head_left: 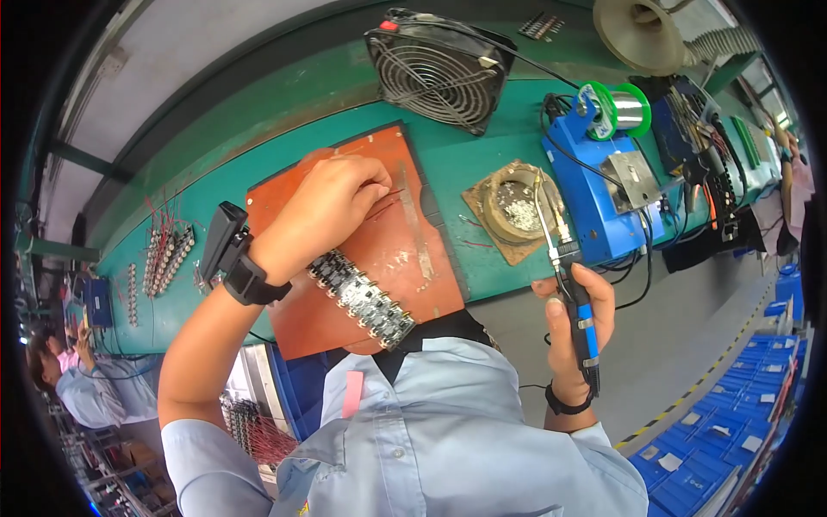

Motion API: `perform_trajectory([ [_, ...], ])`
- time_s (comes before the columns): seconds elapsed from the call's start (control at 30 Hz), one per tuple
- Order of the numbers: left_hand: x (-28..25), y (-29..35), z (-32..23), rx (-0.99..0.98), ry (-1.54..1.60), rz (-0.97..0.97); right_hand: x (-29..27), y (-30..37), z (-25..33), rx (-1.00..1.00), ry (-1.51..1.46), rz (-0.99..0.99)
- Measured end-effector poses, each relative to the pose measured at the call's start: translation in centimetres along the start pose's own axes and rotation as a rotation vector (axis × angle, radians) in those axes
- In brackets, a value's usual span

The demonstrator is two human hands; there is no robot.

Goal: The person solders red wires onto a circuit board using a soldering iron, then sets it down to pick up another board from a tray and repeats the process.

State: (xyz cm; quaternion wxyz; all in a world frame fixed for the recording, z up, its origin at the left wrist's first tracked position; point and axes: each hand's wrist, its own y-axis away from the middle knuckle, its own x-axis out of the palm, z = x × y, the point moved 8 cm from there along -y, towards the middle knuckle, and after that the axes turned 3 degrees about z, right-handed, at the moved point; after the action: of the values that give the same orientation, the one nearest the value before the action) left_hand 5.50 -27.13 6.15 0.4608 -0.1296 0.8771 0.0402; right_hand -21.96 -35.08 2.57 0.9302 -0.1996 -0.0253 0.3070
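Note:
My left hand (345, 194) is over the orange mat (435, 297), its fingers pinched together beside a thin reddish wire (385, 203) that seems to come from the fingertips. Below that hand, a strip of small circuit boards (360, 297) with metal contacts along its edges lies slanted on the mat, its upper end hidden by my wrist. Off the mat's right side, my right hand (566, 358) grips a soldering iron (585, 323) with a black and blue handle. The iron's metal tip points up, close to a round pot (502, 226) of pale scraps on a square base.
A blue solder feeder (575, 172) carries a spool of solder wire (631, 110) at the right. Behind the mat stands a black fan (435, 77); a fume hood (637, 34) hangs back right. Wired parts (168, 254) lie left. Another person (90, 392) sits at far left.

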Motion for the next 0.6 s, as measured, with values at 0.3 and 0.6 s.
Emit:
perform_trajectory([
  [0.3, -2.2, 1.9, 1.6, 0.015, 0.071, -0.128, 3.1, -0.1, 1.1, 0.014, 0.044, 0.083],
  [0.6, -12.8, 13.6, 0.0, -0.099, -0.049, -0.467, 6.0, -0.4, 1.8, -0.011, 0.038, 0.120],
])
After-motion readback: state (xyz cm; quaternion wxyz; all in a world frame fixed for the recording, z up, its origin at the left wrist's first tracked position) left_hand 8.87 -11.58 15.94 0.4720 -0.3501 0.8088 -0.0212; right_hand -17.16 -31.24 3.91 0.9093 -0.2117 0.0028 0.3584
